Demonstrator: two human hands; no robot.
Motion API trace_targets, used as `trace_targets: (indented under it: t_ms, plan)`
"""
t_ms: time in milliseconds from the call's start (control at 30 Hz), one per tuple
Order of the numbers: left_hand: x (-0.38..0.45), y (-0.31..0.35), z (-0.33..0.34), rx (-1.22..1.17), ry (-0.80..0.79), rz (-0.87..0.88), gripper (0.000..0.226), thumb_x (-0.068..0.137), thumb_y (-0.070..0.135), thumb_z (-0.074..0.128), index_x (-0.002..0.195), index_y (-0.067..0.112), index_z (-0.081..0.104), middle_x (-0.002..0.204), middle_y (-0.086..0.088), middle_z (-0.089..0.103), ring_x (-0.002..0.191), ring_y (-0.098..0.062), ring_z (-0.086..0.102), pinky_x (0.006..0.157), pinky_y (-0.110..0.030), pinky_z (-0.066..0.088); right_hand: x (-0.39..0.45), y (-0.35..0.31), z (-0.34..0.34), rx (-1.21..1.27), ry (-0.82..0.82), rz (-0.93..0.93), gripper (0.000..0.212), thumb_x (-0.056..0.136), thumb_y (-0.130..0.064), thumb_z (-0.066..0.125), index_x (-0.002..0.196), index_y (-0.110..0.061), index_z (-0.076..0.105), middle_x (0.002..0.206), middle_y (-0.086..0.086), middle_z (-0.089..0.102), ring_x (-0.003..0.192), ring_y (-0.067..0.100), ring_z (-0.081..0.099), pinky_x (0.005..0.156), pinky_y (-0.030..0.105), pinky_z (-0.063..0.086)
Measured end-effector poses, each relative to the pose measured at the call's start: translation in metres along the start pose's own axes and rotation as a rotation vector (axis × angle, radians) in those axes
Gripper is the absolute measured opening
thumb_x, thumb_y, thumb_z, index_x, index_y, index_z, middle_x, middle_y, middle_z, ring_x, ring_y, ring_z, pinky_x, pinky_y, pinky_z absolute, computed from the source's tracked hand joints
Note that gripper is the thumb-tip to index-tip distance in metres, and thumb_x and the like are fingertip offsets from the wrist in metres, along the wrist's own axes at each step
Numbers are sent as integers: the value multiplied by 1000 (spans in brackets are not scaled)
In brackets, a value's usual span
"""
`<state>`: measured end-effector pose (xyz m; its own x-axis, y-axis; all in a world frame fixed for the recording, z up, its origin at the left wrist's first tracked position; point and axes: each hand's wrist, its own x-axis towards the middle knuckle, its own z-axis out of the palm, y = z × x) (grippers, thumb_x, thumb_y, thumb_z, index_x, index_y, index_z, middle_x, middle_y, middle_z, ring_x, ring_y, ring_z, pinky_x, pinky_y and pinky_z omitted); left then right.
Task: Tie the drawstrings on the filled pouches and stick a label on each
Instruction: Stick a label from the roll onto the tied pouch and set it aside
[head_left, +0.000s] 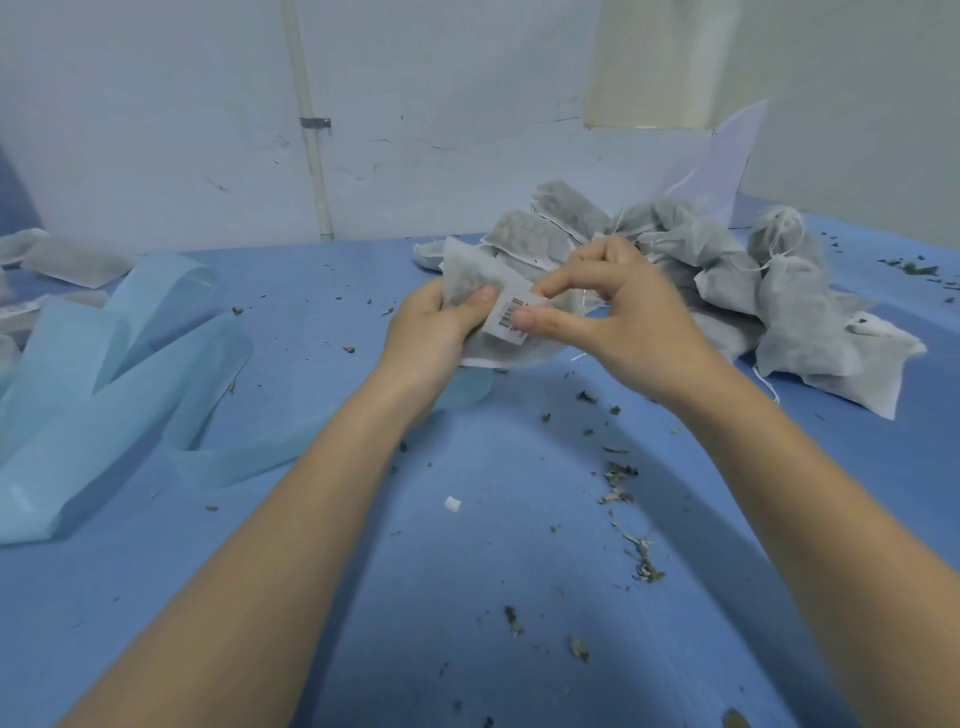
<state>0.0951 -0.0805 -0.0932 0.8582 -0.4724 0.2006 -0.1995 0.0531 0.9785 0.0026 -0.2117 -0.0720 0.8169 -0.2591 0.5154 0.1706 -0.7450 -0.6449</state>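
My left hand (441, 327) grips a filled white fabric pouch (467, 275) above the blue table, thumb on its front. A white barcode label (506, 316) lies against the pouch. My right hand (613, 306) pinches that label between thumb and forefinger, its other fingers curled. A pile of filled pouches (727, 280) with white drawstrings lies just behind and to the right of my hands.
Light blue backing strips (119, 374) curl over the table's left side. More pouches (72, 262) sit at the far left by the wall. Dried herb crumbs (621, 483) and a small white scrap (453, 504) dot the blue table (467, 597). A white pipe (311, 124) runs up the wall.
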Motion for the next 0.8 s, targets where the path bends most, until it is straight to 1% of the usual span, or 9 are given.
trace_targets:
  t_ms: [133, 200, 300, 400, 500, 567, 633, 700, 800]
  plan:
    - [-3, -1, 5, 39, -84, 15, 11, 90, 22, 61, 96, 16, 68, 92, -1, 70, 90, -19, 65, 85, -37, 49, 1, 2, -2, -88, 12, -16, 16, 73, -33, 80, 76, -39, 65, 92, -11, 42, 96, 5, 42, 80, 5, 29]
    - [-4, -2, 7, 28, -98, 19, 5, 88, 21, 63, 87, 19, 67, 83, 2, 68, 82, -16, 63, 79, -33, 47, 1, 3, -2, -132, 30, -33, 15, 73, -33, 79, 79, -35, 66, 91, -14, 41, 98, 8, 42, 90, 16, 32]
    - [-6, -2, 8, -8, -118, 25, 6, 86, 20, 64, 86, 17, 69, 82, 1, 69, 80, -15, 63, 79, -32, 46, -1, 4, -1, -159, 61, -49, 15, 74, -34, 79, 81, -32, 66, 89, -18, 41, 99, 8, 43, 100, 36, 34]
    - [-7, -1, 8, -49, -148, 36, 11, 88, 19, 61, 91, 16, 72, 83, 2, 70, 80, -12, 65, 75, -27, 46, -2, 7, 2, -150, 110, -72, 17, 76, -34, 78, 85, -34, 64, 89, -20, 44, 94, 4, 42, 94, 30, 36]
    - [-7, 0, 7, -113, -145, 21, 15, 91, 16, 55, 86, 15, 69, 78, 2, 69, 75, -11, 64, 69, -24, 47, -2, 8, 2, -121, 127, -84, 40, 74, -34, 79, 107, -40, 58, 92, -24, 47, 86, -13, 43, 85, 8, 33]
    - [-7, 1, 6, -151, -171, 16, 16, 91, 17, 55, 84, 14, 68, 78, 2, 69, 74, -11, 65, 69, -25, 49, -2, 10, 1, -101, 119, -78, 47, 75, -34, 78, 115, -42, 54, 96, -24, 49, 85, -21, 42, 79, 1, 30]
    - [-9, 1, 6, -118, -227, 41, 13, 88, 16, 61, 96, 10, 69, 90, -2, 71, 84, -15, 68, 76, -27, 54, -2, 12, 1, -66, 103, -33, 40, 79, -32, 75, 114, -41, 56, 105, -19, 55, 92, -15, 46, 83, 3, 33]
    - [-9, 0, 8, -45, -212, 68, 26, 82, 7, 68, 107, 6, 65, 102, -8, 71, 95, -20, 68, 87, -32, 54, -1, 15, 1, 49, 68, 43, 32, 82, -31, 73, 113, -35, 62, 113, -14, 62, 104, 0, 55, 93, 16, 41]
    - [-9, -3, 10, 10, -173, 86, 24, 79, -1, 69, 100, 10, 65, 96, -6, 71, 91, -20, 68, 88, -34, 52, -2, 14, 5, 267, 47, 104, 11, 87, -29, 68, 98, -27, 71, 101, -9, 72, 100, 10, 64, 94, 30, 49]
